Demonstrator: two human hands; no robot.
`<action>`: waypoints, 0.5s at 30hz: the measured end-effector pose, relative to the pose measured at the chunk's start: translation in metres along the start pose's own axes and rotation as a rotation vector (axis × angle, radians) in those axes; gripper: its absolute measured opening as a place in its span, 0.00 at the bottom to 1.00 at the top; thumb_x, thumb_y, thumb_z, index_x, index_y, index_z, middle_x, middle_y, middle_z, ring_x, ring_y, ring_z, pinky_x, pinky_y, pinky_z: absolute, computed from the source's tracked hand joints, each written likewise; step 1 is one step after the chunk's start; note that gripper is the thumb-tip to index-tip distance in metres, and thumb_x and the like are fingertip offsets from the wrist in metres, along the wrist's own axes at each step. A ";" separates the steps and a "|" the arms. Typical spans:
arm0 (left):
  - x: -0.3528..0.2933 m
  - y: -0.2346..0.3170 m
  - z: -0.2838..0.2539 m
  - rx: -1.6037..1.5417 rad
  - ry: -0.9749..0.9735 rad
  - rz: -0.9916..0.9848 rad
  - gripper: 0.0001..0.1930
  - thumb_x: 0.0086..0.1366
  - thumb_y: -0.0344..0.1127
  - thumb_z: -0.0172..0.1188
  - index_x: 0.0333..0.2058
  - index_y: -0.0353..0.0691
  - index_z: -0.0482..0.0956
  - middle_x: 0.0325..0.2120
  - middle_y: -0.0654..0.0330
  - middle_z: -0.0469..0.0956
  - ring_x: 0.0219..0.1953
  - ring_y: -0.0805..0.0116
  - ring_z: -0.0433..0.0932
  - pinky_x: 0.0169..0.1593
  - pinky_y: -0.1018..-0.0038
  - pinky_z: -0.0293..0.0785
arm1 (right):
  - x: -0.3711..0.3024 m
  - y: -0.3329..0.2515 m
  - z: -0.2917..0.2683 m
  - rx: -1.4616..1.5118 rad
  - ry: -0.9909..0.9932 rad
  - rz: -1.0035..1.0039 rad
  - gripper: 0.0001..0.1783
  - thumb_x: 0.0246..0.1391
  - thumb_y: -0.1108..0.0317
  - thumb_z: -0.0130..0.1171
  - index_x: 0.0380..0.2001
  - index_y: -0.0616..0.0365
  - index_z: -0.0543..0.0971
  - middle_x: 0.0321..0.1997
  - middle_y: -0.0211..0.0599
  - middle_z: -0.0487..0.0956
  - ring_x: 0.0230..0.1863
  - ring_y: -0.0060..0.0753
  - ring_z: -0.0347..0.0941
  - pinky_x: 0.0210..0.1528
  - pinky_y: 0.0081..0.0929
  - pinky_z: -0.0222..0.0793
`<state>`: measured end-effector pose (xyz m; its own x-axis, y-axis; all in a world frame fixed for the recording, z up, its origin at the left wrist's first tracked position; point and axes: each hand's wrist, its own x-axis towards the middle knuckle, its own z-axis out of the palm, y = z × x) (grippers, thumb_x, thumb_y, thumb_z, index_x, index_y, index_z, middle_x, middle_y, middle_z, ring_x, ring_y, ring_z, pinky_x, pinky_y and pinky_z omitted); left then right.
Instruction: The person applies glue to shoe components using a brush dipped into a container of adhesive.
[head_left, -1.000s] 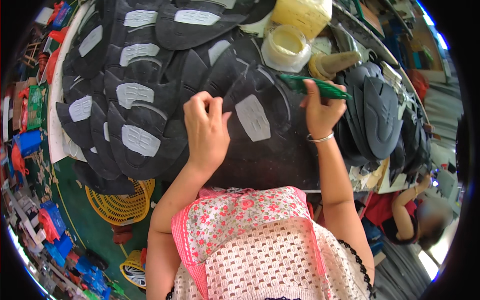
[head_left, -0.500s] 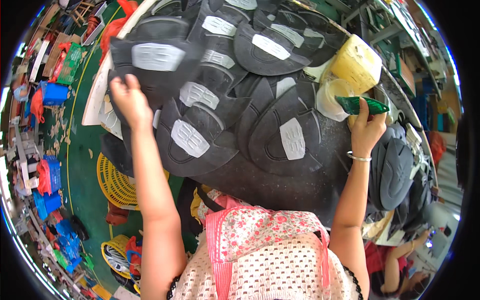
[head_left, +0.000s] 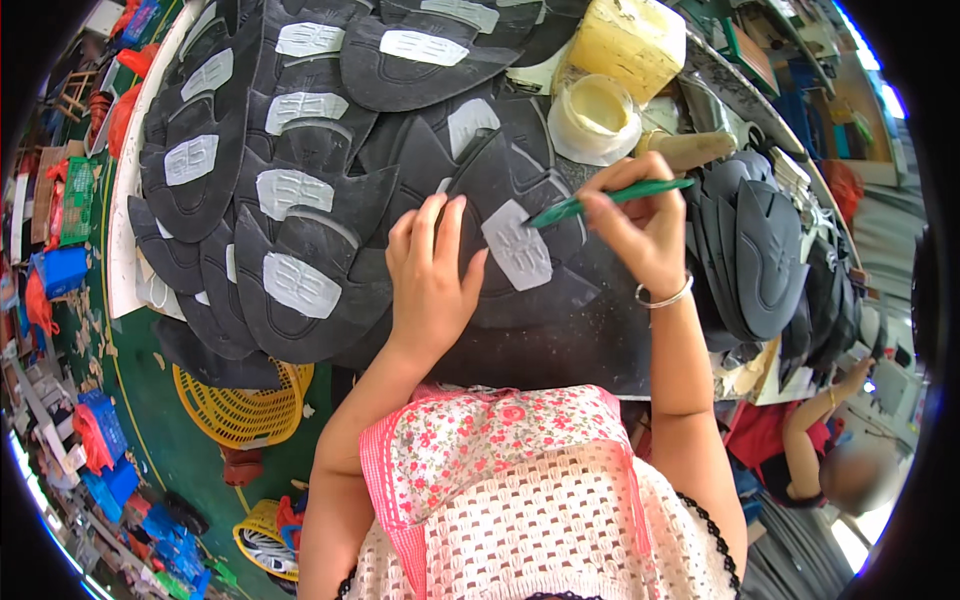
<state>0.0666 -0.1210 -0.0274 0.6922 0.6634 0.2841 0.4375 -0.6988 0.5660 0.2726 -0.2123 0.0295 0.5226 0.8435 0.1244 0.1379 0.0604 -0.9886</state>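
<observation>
My right hand pinches a thin green strip-like tool. Its pointed tip meets the pale grey patch on a black moulded piece, insole-like in shape. To the left, my left hand lies on the black pieces with its fingers stretched out, holding nothing. Beyond the right hand stands a translucent round pot with cream-coloured stuff inside. Several more black pieces with pale patches overlap across the left and far parts of the table.
Behind the pot is a stained yellow container. Stacked dark grey insoles stand at the table's right side. A yellow basket is below the left edge, over a green floor. Another person is at the lower right.
My left hand has come from the far left piece rightward to the middle. My right hand has brought the green tool from the pot leftward onto the pale patch. The view has shifted right.
</observation>
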 end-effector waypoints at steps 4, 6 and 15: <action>-0.012 0.000 -0.006 -0.037 -0.060 -0.001 0.31 0.54 0.31 0.66 0.57 0.35 0.67 0.56 0.51 0.65 0.55 0.49 0.63 0.59 0.58 0.60 | -0.004 0.030 0.013 -0.297 -0.176 -0.323 0.18 0.44 0.75 0.70 0.32 0.60 0.68 0.30 0.34 0.80 0.24 0.20 0.75 0.27 0.17 0.70; -0.011 0.000 -0.007 -0.052 -0.061 0.010 0.30 0.55 0.29 0.65 0.57 0.35 0.67 0.56 0.52 0.65 0.56 0.50 0.63 0.60 0.59 0.60 | 0.004 0.034 0.021 -0.347 -0.131 -0.327 0.19 0.45 0.74 0.70 0.32 0.59 0.68 0.32 0.36 0.80 0.26 0.23 0.76 0.28 0.19 0.71; -0.015 0.004 -0.004 -0.035 -0.017 -0.054 0.30 0.57 0.31 0.65 0.58 0.32 0.65 0.49 0.49 0.65 0.52 0.50 0.65 0.56 0.59 0.62 | -0.025 0.032 0.001 -0.339 -0.289 -0.355 0.18 0.39 0.74 0.69 0.26 0.57 0.66 0.25 0.36 0.79 0.22 0.36 0.75 0.24 0.26 0.69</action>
<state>0.0560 -0.1325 -0.0257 0.6780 0.6948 0.2398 0.4541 -0.6525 0.6067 0.2630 -0.2309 -0.0055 0.1497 0.9174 0.3687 0.5503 0.2325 -0.8020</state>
